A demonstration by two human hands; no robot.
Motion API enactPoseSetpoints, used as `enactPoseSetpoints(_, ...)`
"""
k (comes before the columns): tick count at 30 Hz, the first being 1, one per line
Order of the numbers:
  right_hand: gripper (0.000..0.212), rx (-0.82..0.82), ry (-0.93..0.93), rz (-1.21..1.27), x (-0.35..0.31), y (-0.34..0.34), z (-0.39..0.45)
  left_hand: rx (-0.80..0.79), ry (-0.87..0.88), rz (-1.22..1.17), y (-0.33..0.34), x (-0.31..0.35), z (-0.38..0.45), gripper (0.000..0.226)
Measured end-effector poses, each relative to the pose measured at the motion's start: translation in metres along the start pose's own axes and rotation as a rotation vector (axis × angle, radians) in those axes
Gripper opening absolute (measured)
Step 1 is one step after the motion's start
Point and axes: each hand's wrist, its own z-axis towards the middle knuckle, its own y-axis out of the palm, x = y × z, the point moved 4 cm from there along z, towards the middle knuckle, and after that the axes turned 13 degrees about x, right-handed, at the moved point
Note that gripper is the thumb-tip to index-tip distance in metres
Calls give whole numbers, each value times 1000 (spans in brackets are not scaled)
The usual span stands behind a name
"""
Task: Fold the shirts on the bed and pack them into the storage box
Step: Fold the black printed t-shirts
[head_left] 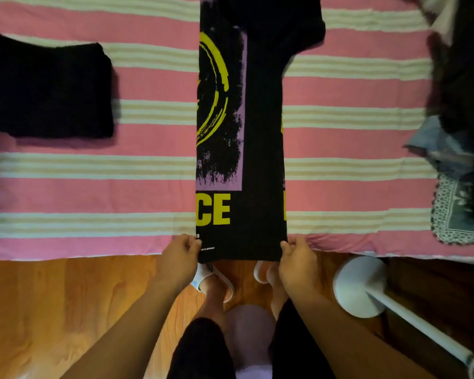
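Note:
A black shirt with a yellow and purple print lies in a long narrow strip down the middle of the pink striped bed. Its lower hem hangs over the bed's front edge. My left hand pinches the hem's left corner, and my right hand pinches the right corner. A folded black shirt lies on the bed at the left. No storage box is in view.
A heap of dark, denim and patterned clothes sits at the bed's right edge. A white lamp base and pole stand on the wooden floor at the right. My feet in white slippers stand below the bed edge.

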Motion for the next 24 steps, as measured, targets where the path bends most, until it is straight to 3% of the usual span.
enactPoseSetpoints(3, 10, -22, 21, -68, -20, -4, 12, -91, 109, 333, -6, 13, 3, 30)
enactPoseSetpoints(6, 23, -14, 62, 63, -55, -24, 44, -7, 308, 546, -26, 62, 19, 29)
enactPoseSetpoints(10, 35, -36, -54, 240, -135, -74, 147, 171, 548, 358, -45, 166, 70, 16)
enactPoseSetpoints(16, 46, 52, -180, 396, -290, -139, 331, 406, 615, 307, -41, 268, 202, 39)
enactPoseSetpoints(21, 78, -81, 20, 687, -343, -95, 449, 613, 560, 145, -60, 336, 299, 41)
enactPoseSetpoints(24, 93, -138, 8, 732, -355, -75, 468, 733, 608, 52, -101, 372, 347, 49)
